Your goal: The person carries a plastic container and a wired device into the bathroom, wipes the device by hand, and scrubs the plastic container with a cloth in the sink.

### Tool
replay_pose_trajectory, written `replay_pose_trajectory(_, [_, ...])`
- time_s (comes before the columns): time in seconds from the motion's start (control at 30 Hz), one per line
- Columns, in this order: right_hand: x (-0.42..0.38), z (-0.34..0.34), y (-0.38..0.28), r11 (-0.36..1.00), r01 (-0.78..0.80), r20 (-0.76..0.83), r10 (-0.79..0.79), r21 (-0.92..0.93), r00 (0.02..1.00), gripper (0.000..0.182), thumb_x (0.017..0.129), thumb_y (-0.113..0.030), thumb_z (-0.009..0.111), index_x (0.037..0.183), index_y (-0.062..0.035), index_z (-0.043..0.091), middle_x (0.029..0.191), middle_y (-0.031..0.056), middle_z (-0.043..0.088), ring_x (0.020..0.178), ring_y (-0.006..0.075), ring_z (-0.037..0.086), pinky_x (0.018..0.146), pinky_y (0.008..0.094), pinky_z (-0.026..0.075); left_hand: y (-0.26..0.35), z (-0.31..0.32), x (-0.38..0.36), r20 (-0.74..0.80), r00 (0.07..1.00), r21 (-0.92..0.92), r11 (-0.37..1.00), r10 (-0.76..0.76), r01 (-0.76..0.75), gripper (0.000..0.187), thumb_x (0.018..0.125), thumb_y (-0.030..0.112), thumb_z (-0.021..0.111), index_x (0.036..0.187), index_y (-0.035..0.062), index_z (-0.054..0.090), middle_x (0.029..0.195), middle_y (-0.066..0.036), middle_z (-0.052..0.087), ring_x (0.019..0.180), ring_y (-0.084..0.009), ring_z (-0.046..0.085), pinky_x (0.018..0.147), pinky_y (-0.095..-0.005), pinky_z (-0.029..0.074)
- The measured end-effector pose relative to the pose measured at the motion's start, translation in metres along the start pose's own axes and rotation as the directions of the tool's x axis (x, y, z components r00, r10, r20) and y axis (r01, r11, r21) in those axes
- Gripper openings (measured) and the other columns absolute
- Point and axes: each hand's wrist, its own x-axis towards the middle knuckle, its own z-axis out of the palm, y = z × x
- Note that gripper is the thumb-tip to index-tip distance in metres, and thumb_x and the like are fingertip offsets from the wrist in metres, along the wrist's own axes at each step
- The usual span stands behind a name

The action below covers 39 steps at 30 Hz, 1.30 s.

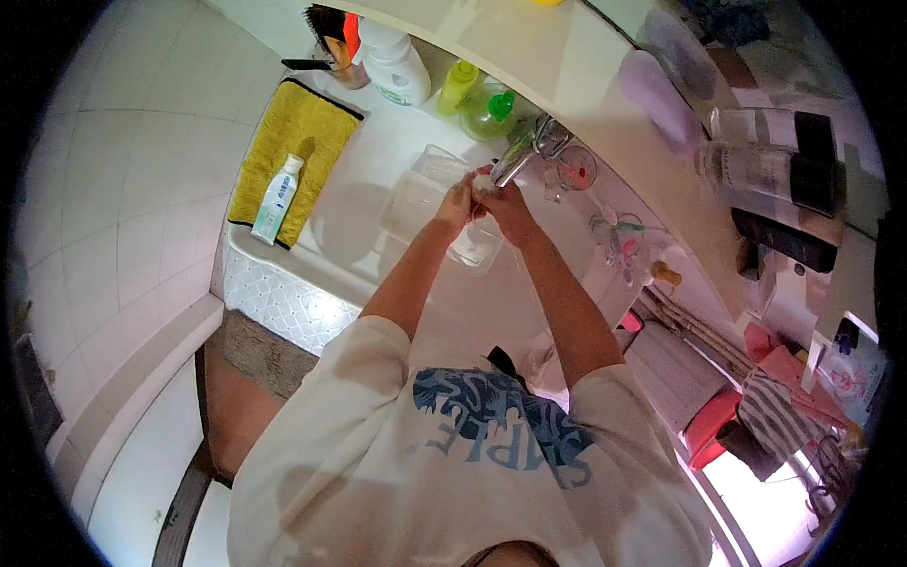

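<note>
Both hands meet over the white sink, just below the spout of the chrome faucet point(513, 163). My left hand point(457, 204) and my right hand point(501, 206) are closed together around something small and whitish point(483, 182), too small to name. Under and beside them a clear plastic container point(414, 203) sits in the basin. Another part of clear plastic point(475, 248) shows just below my hands. Which hand bears the whitish thing is hidden by the overlapping fingers.
On the left ledge a toothpaste tube point(277, 200) lies on a yellow towel point(321, 123). Behind the sink stand a white bottle point(392, 66), a yellow bottle point(458, 87) and a green pump bottle point(487, 111). Glass cups point(576, 168) stand right of the faucet.
</note>
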Motion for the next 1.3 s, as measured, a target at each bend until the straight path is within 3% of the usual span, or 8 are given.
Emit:
replay_pose_trajectory(0.23, [0.001, 0.012, -0.017, 0.785, 0.016, -0.238, -0.208, -0.62, 0.949, 0.033, 0.073, -0.028, 0.052, 0.085, 0.0022, 0.051, 0.075, 0.0136, 0.057, 0.068, 0.0202, 0.057, 0.057, 0.0268, 0.046, 0.006, -0.006, -0.009, 0.099, 0.971, -0.25, 0.939, -0.218, 0.236, 0.035, 0.081, 0.044, 0.034, 0.071, 0.013, 0.045, 0.057, 0.002, 0.041, 0.046, -0.0061, 0.034, 0.04, -0.0187, 0.025])
replay_pose_trajectory(0.57, [-0.002, -0.002, -0.003, 0.992, -0.092, -0.072, 0.086, -0.089, 0.994, 0.033, 0.077, -0.024, 0.05, 0.093, 0.0044, 0.043, 0.078, 0.0102, 0.053, 0.07, 0.0165, 0.053, 0.067, 0.0304, 0.047, 0.006, -0.002, -0.039, 0.086, 0.976, -0.369, 0.903, -0.201, 0.219, 0.033, 0.08, 0.04, 0.038, 0.075, 0.0083, 0.046, 0.058, 0.003, 0.04, 0.049, -0.0051, 0.035, 0.045, -0.0163, 0.032])
replay_pose_trajectory(0.63, [-0.003, -0.009, 0.001, 0.68, 0.142, 0.115, -0.085, -0.719, 0.99, 0.033, 0.079, -0.026, 0.046, 0.096, 0.0029, 0.042, 0.08, 0.0099, 0.053, 0.072, 0.0156, 0.053, 0.069, 0.0285, 0.047, 0.002, -0.004, -0.037, 0.131, 0.973, -0.397, 0.889, -0.191, 0.228, 0.032, 0.08, 0.04, 0.039, 0.074, 0.0091, 0.046, 0.059, 0.003, 0.04, 0.049, -0.0051, 0.035, 0.044, -0.0161, 0.032])
replay_pose_trajectory(0.77, [-0.008, -0.01, 0.007, 0.808, 0.033, 0.032, -0.018, -0.588, 0.999, 0.034, 0.08, -0.027, 0.045, 0.097, 0.0024, 0.042, 0.083, 0.0098, 0.053, 0.073, 0.0141, 0.053, 0.067, 0.025, 0.045, 0.003, -0.001, -0.038, 0.198, 0.959, -0.445, 0.853, -0.204, 0.273, 0.029, 0.081, 0.038, 0.039, 0.073, 0.0103, 0.044, 0.058, 0.004, 0.038, 0.048, -0.0046, 0.033, 0.041, -0.0149, 0.029])
replay_pose_trajectory(0.83, [-0.007, -0.015, 0.011, 0.985, -0.121, -0.067, 0.114, -0.121, 0.991, 0.031, 0.079, -0.022, 0.047, 0.097, 0.0024, 0.042, 0.084, 0.0088, 0.053, 0.074, 0.0119, 0.052, 0.065, 0.024, 0.044, -0.003, -0.007, -0.035, 0.256, 0.946, -0.448, 0.842, -0.2, 0.3, 0.029, 0.081, 0.037, 0.039, 0.072, 0.0105, 0.043, 0.057, 0.004, 0.037, 0.047, -0.0042, 0.032, 0.04, -0.0145, 0.029])
replay_pose_trajectory(1.03, [-0.017, -0.004, -0.004, 0.807, 0.122, 0.034, -0.126, -0.577, 0.992, 0.028, 0.079, -0.018, 0.048, 0.096, 0.0019, 0.042, 0.086, 0.007, 0.051, 0.076, 0.0117, 0.051, 0.066, 0.0235, 0.043, 0.005, -0.004, -0.037, 0.322, 0.925, -0.519, 0.779, -0.203, 0.352, 0.029, 0.081, 0.037, 0.038, 0.071, 0.0101, 0.04, 0.052, 0.006, 0.032, 0.044, -0.0032, 0.028, 0.039, -0.0146, 0.026])
replay_pose_trajectory(1.27, [-0.014, -0.003, -0.004, 0.79, -0.028, -0.064, -0.015, -0.612, 0.998, 0.027, 0.078, -0.017, 0.048, 0.097, 0.0005, 0.042, 0.086, 0.0058, 0.05, 0.077, 0.0119, 0.05, 0.068, 0.0242, 0.042, 0.012, -0.003, -0.037, 0.243, 0.932, -0.491, 0.795, -0.268, 0.356, 0.03, 0.081, 0.037, 0.037, 0.072, 0.0088, 0.041, 0.051, 0.006, 0.033, 0.043, -0.0035, 0.03, 0.039, -0.0153, 0.027])
replay_pose_trajectory(1.3, [-0.013, -0.001, -0.001, 0.949, -0.059, -0.064, 0.041, -0.31, 0.997, 0.027, 0.078, -0.017, 0.048, 0.098, 0.0, 0.041, 0.086, 0.0059, 0.05, 0.076, 0.0121, 0.051, 0.068, 0.0247, 0.043, 0.01, -0.004, -0.036, 0.242, 0.932, -0.491, 0.795, -0.269, 0.356, 0.03, 0.081, 0.037, 0.037, 0.072, 0.0088, 0.041, 0.051, 0.006, 0.033, 0.043, -0.0035, 0.03, 0.039, -0.0153, 0.027])
